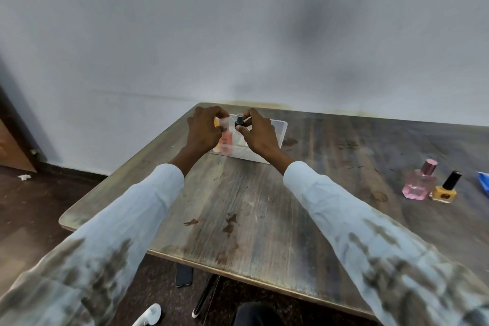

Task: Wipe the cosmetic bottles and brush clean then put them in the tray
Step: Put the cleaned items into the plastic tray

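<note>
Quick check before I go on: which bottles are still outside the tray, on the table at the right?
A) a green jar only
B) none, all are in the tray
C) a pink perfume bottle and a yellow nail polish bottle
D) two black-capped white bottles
C: the pink perfume bottle and the yellow nail polish bottle stand side by side on the table, apart from the clear tray.

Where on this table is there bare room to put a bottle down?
The widest bare stretch of table lies between the tray and the near edge; another runs between the tray and the pink perfume bottle. Both hands crowd the tray, and the yellow bottle crowds the right side.
</note>
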